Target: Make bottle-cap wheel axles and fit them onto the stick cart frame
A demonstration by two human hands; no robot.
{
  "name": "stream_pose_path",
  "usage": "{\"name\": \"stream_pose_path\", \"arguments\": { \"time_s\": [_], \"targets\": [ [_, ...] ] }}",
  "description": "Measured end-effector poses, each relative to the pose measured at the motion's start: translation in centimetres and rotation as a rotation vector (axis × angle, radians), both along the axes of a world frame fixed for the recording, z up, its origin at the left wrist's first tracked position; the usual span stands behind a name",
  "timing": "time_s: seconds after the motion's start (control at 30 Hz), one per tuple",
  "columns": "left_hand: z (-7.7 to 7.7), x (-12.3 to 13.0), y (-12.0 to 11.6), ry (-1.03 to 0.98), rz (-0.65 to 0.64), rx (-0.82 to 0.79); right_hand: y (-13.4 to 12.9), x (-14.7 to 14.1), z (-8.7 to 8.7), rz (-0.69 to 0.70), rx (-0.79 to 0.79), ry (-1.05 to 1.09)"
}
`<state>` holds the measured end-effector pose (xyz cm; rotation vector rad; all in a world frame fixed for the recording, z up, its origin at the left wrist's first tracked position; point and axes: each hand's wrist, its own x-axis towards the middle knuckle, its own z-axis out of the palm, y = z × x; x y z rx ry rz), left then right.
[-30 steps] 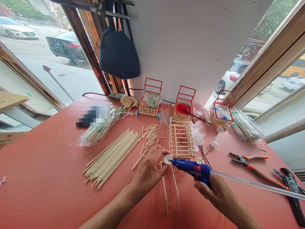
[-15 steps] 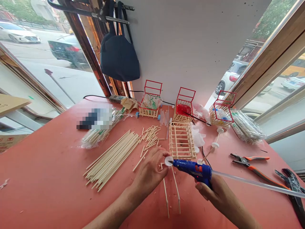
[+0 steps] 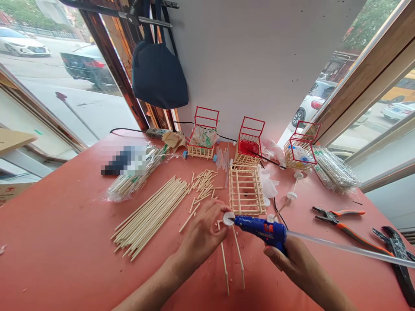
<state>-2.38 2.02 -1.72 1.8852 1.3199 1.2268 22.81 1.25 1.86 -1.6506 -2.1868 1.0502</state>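
Observation:
Between its thumb and fingers, my left hand (image 3: 207, 224) pinches a round white cap (image 3: 228, 218). My right hand (image 3: 287, 255) is wrapped round the handle of a blue glue gun (image 3: 259, 226), whose nozzle tip touches or nearly touches the cap. A long clear glue stick (image 3: 343, 247) sticks out of the gun's back. Two thin sticks (image 3: 239, 255) joined at the top lie below the cap. Just beyond my hands sits a slatted wooden frame (image 3: 247, 190).
Long sticks (image 3: 151, 216) and short cut pieces (image 3: 204, 183) lie left of the frame. Behind stand three small baskets, one holding something red (image 3: 249, 147). Pliers (image 3: 330, 216) and black cutters (image 3: 395, 250) are at the right. Capped axles (image 3: 292, 195) lie nearer the middle.
The whole view has shifted slightly, with things sitting a little further left. Both hands keep the same hold, and the nozzle stays at the cap.

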Motion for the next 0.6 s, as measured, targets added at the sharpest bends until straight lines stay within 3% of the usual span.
{"name": "stream_pose_path", "arguments": {
  "time_s": [0.6],
  "targets": [
    [0.01, -0.09, -0.04, 0.012, -0.024, -0.003, 0.00, 0.18, -0.11, -0.027, 0.076, -0.088]
  ]
}}
